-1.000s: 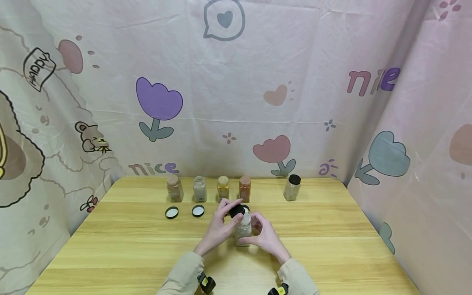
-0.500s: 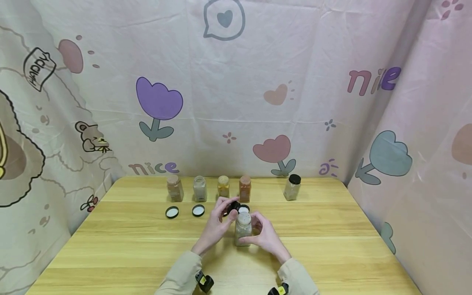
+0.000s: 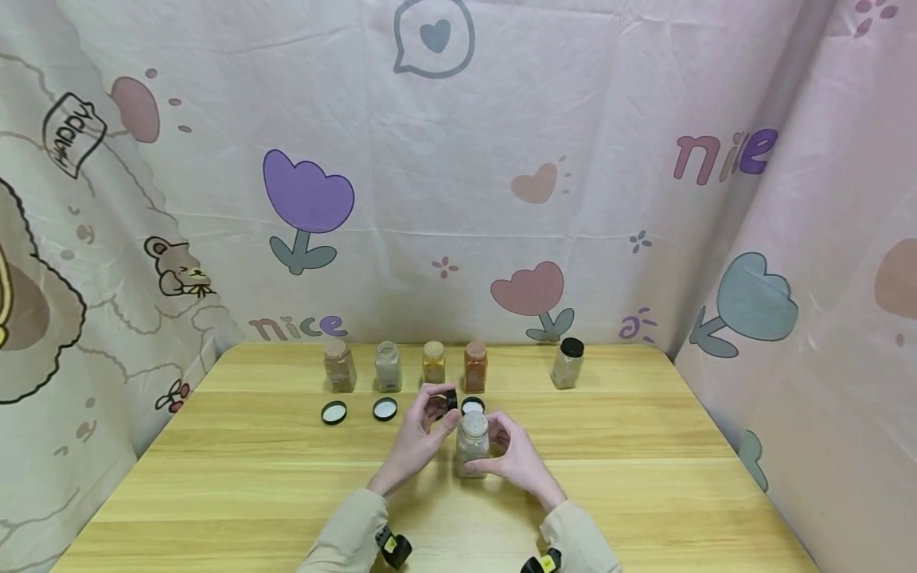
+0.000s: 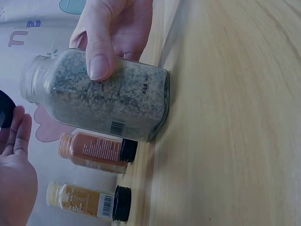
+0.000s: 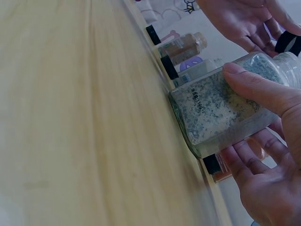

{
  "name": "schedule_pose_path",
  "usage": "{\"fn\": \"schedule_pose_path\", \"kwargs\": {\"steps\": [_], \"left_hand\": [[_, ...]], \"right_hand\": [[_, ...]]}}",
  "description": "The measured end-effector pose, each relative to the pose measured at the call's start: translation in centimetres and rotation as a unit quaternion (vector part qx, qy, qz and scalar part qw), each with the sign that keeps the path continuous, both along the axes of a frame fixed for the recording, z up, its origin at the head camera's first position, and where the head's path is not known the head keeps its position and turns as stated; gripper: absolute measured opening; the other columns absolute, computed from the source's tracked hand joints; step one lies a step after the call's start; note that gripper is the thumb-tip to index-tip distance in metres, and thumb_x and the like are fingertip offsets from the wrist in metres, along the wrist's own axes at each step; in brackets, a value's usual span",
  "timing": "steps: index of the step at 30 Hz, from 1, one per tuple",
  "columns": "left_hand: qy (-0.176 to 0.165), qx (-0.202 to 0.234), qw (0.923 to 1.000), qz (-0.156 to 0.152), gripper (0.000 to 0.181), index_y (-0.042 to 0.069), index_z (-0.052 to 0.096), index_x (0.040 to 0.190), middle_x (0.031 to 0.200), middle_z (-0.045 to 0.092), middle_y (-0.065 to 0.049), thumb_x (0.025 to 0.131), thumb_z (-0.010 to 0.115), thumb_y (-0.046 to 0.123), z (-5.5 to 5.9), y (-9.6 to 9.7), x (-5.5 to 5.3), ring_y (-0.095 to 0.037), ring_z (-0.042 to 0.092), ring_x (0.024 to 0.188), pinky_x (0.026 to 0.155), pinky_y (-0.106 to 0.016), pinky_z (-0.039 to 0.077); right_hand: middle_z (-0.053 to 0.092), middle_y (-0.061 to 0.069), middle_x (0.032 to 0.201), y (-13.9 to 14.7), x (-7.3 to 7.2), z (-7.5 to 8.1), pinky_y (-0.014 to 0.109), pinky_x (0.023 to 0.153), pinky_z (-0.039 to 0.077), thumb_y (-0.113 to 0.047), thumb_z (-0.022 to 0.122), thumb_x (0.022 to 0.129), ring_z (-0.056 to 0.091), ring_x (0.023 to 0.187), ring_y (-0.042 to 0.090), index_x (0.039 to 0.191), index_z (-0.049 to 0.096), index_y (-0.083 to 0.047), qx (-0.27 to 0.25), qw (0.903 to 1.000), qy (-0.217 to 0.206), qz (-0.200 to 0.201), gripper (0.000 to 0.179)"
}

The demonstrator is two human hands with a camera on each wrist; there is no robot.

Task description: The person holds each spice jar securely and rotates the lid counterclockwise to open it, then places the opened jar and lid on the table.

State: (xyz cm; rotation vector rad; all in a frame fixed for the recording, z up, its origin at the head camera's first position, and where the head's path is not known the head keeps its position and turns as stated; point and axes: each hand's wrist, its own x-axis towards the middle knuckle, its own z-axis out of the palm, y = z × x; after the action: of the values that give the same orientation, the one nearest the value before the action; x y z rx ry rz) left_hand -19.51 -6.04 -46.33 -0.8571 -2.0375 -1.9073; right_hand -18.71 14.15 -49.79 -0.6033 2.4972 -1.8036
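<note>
My right hand (image 3: 519, 461) grips an uncapped glass spice jar (image 3: 471, 450) around its sides, thumb across the front. The jar stands upright on the table, with a perforated shaker top and grey-green flecked contents; the left wrist view shows its barcode and bare threaded neck (image 4: 36, 79). To the left of the jar's top, my left hand (image 3: 415, 438) pinches a black screw cap (image 3: 451, 399), turned on edge and apart from the neck. The right wrist view shows this cap (image 5: 288, 43) just beyond the neck.
Along the back edge stand uncapped jars: brown (image 3: 340, 369), whitish (image 3: 388, 369), yellow (image 3: 433, 364) and orange-red (image 3: 476, 369). A black-capped jar (image 3: 568, 364) stands further right. Black lids with white liners lie in front: left (image 3: 333, 412), second (image 3: 385, 409) and one behind the gripped jar (image 3: 473, 407).
The left hand has lifted the black cap off the jar's top, moved it a little left and tipped it on edge. The right hand and jar have stayed in place.
</note>
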Motion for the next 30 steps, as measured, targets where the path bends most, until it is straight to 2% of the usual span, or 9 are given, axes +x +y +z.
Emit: {"fn": "schedule_pose_path", "kwargs": {"steps": [3, 6, 10, 15, 18, 22, 26, 30], "left_hand": [[-0.025, 0.013, 0.9996, 0.003, 0.041, -0.006, 0.046, 0.131, 0.125, 0.052, -0.026, 0.096, 0.065, 0.001, 0.0, -0.2, 0.1, -0.002, 0.06, 0.105, 0.096, -0.014, 0.052], [-0.032, 0.028, 0.9991, 0.002, 0.043, -0.01, 0.045, 0.128, 0.126, 0.052, -0.027, 0.092, 0.067, -0.003, -0.1, -0.3, 0.0, -0.001, 0.061, 0.107, 0.096, -0.015, 0.055], [-0.014, 0.026, 0.9996, 0.005, 0.045, -0.008, 0.052, 0.127, 0.122, 0.053, -0.024, 0.087, 0.072, -0.005, -0.3, -0.5, -0.1, -0.002, 0.062, 0.109, 0.095, -0.021, 0.058], [0.02, 0.008, 0.9995, 0.022, 0.042, -0.001, 0.064, 0.12, 0.108, 0.056, -0.021, 0.081, 0.08, -0.002, -0.4, -0.8, -0.1, -0.005, 0.063, 0.101, 0.091, -0.028, 0.061], [0.019, 0.004, 0.9995, 0.023, 0.041, -0.004, 0.065, 0.114, 0.105, 0.058, -0.02, 0.078, 0.084, -0.001, -0.4, -1.0, 0.0, -0.009, 0.066, 0.098, 0.089, -0.034, 0.062], [0.004, -0.005, 1.0, 0.001, 0.042, -0.004, 0.064, 0.112, 0.108, 0.059, -0.021, 0.076, 0.085, 0.001, -0.5, -1.1, 0.1, -0.017, 0.069, 0.103, 0.09, -0.038, 0.062], [-0.018, -0.017, 0.9992, -0.032, 0.043, -0.002, 0.062, 0.113, 0.116, 0.059, -0.024, 0.077, 0.084, 0.001, -0.7, -1.0, 0.2, -0.026, 0.068, 0.111, 0.093, -0.033, 0.06], [-0.033, -0.027, 0.9979, -0.049, 0.044, -0.001, 0.06, 0.114, 0.121, 0.058, -0.025, 0.076, 0.083, 0.0, -0.9, -0.9, 0.3, -0.023, 0.068, 0.112, 0.095, -0.029, 0.059]], "right_hand": [[0.07, 0.012, 0.113, 0.0, 0.0, 0.1, 0.022, 0.098, 0.052, -0.012, 0.092, 0.069, 0.066, 0.104, 0.016, 0.122, 0.059, -0.008, 0.0, 1.0, -0.003, 0.001, 0.063], [0.069, 0.013, 0.114, 0.0, 0.0, 0.1, 0.021, 0.098, 0.051, -0.011, 0.091, 0.069, 0.066, 0.105, 0.019, 0.122, 0.059, -0.006, -0.003, 1.0, -0.005, 0.006, 0.062], [0.069, 0.014, 0.115, 0.1, 0.0, 0.3, 0.021, 0.098, 0.051, -0.011, 0.091, 0.071, 0.066, 0.106, 0.019, 0.122, 0.058, -0.006, 0.001, 0.9999, -0.006, 0.01, 0.061], [0.069, 0.012, 0.115, 0.4, -0.1, 0.4, 0.022, 0.098, 0.051, -0.013, 0.091, 0.071, 0.065, 0.106, 0.017, 0.123, 0.058, -0.007, 0.011, 0.9999, -0.007, 0.007, 0.062], [0.069, 0.012, 0.116, 0.7, -0.2, 0.4, 0.022, 0.099, 0.05, -0.012, 0.092, 0.07, 0.065, 0.107, 0.018, 0.123, 0.058, -0.007, 0.011, 0.9999, -0.007, 0.004, 0.063], [0.068, 0.012, 0.116, 1.3, -0.5, 0.3, 0.022, 0.1, 0.049, -0.012, 0.091, 0.07, 0.065, 0.108, 0.019, 0.122, 0.058, -0.007, 0.014, 0.9999, -0.006, -0.002, 0.062], [0.069, 0.012, 0.117, 1.8, -0.8, 0.2, 0.024, 0.102, 0.05, -0.012, 0.091, 0.07, 0.065, 0.109, 0.018, 0.121, 0.058, -0.007, 0.016, 0.9998, -0.011, -0.005, 0.061], [0.068, 0.014, 0.119, 2.1, -0.9, 0.5, 0.025, 0.102, 0.051, -0.011, 0.091, 0.07, 0.065, 0.111, 0.022, 0.121, 0.058, -0.006, 0.014, 0.9998, -0.012, -0.001, 0.061]]}}
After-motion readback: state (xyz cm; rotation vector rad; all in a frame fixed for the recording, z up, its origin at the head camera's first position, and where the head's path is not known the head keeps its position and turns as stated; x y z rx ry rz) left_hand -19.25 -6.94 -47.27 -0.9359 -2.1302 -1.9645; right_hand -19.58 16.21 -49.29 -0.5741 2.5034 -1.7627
